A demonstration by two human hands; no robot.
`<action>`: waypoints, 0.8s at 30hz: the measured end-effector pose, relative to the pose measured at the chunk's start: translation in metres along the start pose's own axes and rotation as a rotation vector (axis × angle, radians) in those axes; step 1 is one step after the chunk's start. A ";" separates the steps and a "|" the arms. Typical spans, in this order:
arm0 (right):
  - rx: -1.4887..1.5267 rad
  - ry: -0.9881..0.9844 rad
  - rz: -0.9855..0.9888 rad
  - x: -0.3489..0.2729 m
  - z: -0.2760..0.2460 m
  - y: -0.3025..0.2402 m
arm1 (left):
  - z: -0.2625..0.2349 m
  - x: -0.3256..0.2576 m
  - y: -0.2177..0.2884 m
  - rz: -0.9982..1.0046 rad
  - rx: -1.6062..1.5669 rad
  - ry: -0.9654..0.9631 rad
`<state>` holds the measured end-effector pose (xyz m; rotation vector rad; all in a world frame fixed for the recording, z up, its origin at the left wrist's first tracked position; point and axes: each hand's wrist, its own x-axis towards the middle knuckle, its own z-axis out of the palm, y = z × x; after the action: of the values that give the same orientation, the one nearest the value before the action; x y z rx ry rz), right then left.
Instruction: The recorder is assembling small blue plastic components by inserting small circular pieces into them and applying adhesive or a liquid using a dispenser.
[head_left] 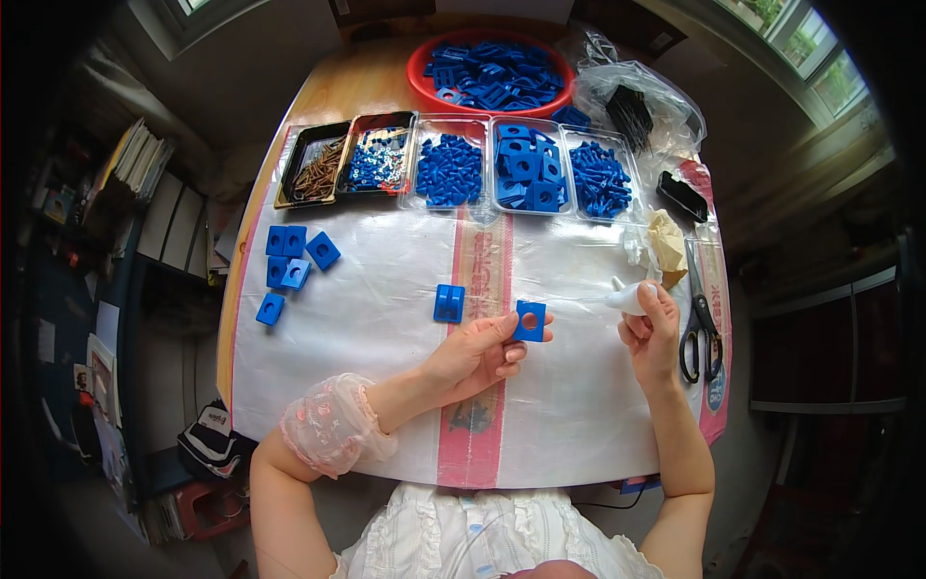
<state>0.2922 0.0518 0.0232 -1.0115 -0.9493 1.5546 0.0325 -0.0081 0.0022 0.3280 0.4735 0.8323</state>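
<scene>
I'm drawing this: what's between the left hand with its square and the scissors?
White sheet, then the right hand holding a white bottle, in the head view.

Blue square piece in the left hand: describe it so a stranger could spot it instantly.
Start with the white sheet and find the left hand near its middle. Pinched at its fingertips is the blue square piece with a round hole. Unlike the similar blue pieces lying at left, it is being held.

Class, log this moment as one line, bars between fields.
left hand: holds blue holed square | right hand: holds white nozzled bottle | on white sheet: blue grooved block | scissors: right of bottle
</scene>
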 end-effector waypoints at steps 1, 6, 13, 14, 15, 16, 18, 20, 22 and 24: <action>0.016 0.001 0.001 0.000 0.000 -0.001 | 0.000 0.000 0.000 -0.001 -0.001 -0.002; 0.029 0.004 0.003 0.000 0.000 -0.001 | 0.000 -0.001 0.000 -0.006 -0.007 0.004; 0.024 0.028 0.000 0.000 0.004 -0.002 | -0.001 -0.001 0.001 -0.016 0.013 -0.012; 0.025 0.027 0.001 0.000 0.003 -0.002 | -0.001 -0.001 0.001 -0.016 0.013 -0.013; 0.025 0.020 0.002 0.000 0.002 -0.002 | -0.001 -0.001 0.001 -0.017 0.013 -0.015; 0.026 0.013 0.004 0.000 0.002 -0.002 | -0.001 -0.001 0.001 -0.018 0.012 -0.016; 0.029 0.001 0.005 0.000 0.001 -0.002 | -0.001 -0.001 0.001 -0.015 0.014 -0.013; 0.033 -0.006 0.004 0.000 0.002 -0.002 | -0.002 0.000 0.000 -0.014 0.014 -0.012; 0.035 0.000 0.009 0.000 0.002 -0.001 | -0.003 0.000 0.000 -0.013 0.012 -0.013; 0.032 0.006 0.009 -0.001 0.003 -0.002 | -0.001 -0.001 0.000 -0.010 0.013 -0.016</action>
<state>0.2898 0.0512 0.0260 -0.9990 -0.9144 1.5684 0.0309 -0.0084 0.0015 0.3436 0.4655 0.8170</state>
